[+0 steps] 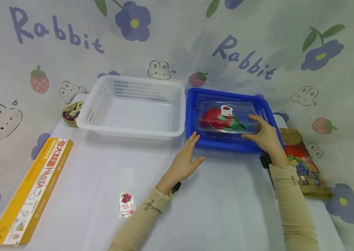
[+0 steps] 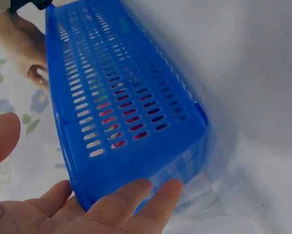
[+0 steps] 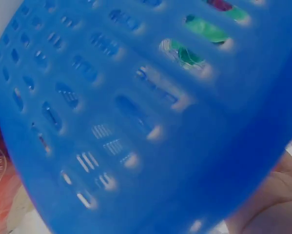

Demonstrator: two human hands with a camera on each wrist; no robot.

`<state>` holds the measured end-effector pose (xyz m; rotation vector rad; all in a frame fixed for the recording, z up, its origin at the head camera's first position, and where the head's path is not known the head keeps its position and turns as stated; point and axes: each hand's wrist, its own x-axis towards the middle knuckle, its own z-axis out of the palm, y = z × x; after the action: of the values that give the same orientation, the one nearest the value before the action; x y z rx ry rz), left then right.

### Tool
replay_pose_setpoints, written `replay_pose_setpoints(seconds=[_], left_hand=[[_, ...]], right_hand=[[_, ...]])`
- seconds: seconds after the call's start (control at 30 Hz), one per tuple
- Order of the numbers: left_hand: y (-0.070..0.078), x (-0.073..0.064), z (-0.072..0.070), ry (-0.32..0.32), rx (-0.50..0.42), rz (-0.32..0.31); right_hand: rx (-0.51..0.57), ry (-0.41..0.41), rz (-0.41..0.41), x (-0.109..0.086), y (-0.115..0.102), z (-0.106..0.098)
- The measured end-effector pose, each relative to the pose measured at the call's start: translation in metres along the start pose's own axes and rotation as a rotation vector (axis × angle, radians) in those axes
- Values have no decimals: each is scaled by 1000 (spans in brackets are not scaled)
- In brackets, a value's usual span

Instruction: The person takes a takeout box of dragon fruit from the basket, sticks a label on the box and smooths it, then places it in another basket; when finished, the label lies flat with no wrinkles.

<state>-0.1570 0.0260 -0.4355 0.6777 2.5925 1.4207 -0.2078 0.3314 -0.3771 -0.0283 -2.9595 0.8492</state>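
Observation:
A clear plastic box [image 1: 246,108] sits in the blue basket [image 1: 227,145]; something red and green [image 1: 213,120] shows in it, with a small label on top. My right hand [image 1: 266,137] holds the box's right end, fingertips on its top and thumb at the front edge. In the right wrist view the basket wall [image 3: 194,131] hides most of that hand. At the basket's front left corner is my left hand [image 1: 184,164], its fingers extended and its thumb apart. The left wrist view shows its fingertips [image 2: 131,190] by that corner; whether they touch it I cannot tell.
A white basket [image 1: 133,131] stands left of the blue one. A yellow pasta box [image 1: 36,191] and a round tin [image 1: 70,120] lie at the left. A small labelled packet [image 1: 127,205] lies in front, and a printed brown bag [image 1: 305,167] at the right.

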Motion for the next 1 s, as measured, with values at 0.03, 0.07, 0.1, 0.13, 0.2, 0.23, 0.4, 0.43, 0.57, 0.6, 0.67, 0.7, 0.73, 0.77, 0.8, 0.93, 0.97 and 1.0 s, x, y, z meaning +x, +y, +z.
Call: replay_pose_setpoints(seconds=[0.03, 0.07, 0.1, 0.13, 0.2, 0.23, 0.4, 0.43, 0.57, 0.6, 0.67, 0.7, 0.73, 0.77, 0.8, 0.93, 0.97, 1.0], left_hand=[[0, 0, 0, -1, 0, -4], [1, 0, 0, -1, 0, -3], [1, 0, 0, -1, 0, -3], [1, 0, 0, -2, -1, -3], [1, 0, 0, 0, 0, 1], [1, 0, 0, 2, 2, 3], [0, 1, 1, 2, 7, 2], [-1, 1, 1, 0, 8, 1], [-1, 1, 1, -5, 13, 3], [-2, 1, 1, -6, 15, 4], [-2, 1, 1, -6, 19, 7], [-2, 1, 1, -7, 20, 5], [-2, 1, 1, -7, 20, 5], [-2, 1, 1, -7, 20, 4], [-2, 1, 2, -5, 21, 6], [-3, 1, 2, -4, 25, 7], [-3, 1, 2, -1, 27, 9], [-3, 1, 2, 1, 28, 11]], right_hand=[[-3, -7, 5, 1, 1, -1], [-9, -11, 11, 2, 2, -1], [-15, -14, 19, 3, 3, -2], [-21, -15, 25, 3, 4, -2], [-26, -15, 33, 4, 7, -1], [-28, -16, 35, 4, 8, -1], [-24, -31, 50, 2, 14, 3], [-23, -36, 53, 2, 15, 4], [-25, -45, 50, 0, 19, 7], [-29, -44, 44, 0, 20, 7], [-39, -43, 32, 0, 22, 8], [-45, -44, 25, 0, 22, 8], [-48, -46, 20, 0, 23, 8], [-49, -49, 18, 0, 24, 8], [-52, -54, 16, 0, 24, 8], [-49, -75, 22, 1, 27, 7], [-46, -81, 26, 1, 27, 7], [-43, -85, 28, 1, 27, 6]])
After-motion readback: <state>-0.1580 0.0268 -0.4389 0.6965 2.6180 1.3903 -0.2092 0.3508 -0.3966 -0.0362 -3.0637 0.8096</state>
